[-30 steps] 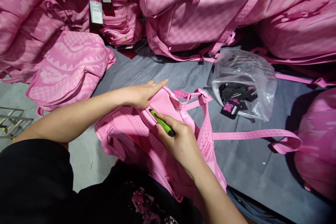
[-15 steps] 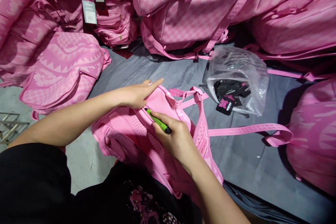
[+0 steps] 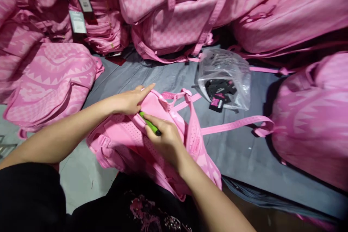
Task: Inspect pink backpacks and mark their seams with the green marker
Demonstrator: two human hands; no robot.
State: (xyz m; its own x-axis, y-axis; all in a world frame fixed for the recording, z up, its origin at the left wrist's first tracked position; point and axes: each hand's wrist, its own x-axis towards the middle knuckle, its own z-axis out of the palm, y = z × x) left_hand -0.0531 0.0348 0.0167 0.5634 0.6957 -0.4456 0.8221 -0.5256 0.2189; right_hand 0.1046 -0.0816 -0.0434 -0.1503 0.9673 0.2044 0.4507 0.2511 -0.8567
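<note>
A pink backpack (image 3: 130, 136) lies tilted against my body at the table edge, its perforated back panel and straps facing up. My left hand (image 3: 132, 100) grips its upper edge, one finger stretched out along the rim and the others bent against the fabric. In my right hand (image 3: 164, 134) is a slim green marker (image 3: 150, 124) with a black end, held between thumb and fingers. Its far tip meets the seam close to my left fingers; the exact contact is hidden.
A clear plastic bag (image 3: 240, 96) of black tags lies on the grey cloth-covered table (image 3: 233, 156). More pink backpacks are piled along the back (image 3: 176, 25), with one at left (image 3: 51, 79) and another at right (image 3: 307, 116). A pink strap (image 3: 233, 124) stretches across the cloth.
The view has turned slightly right, so everything sits further left in the picture. Both hands keep nearly the same hold on the backpack and the marker.
</note>
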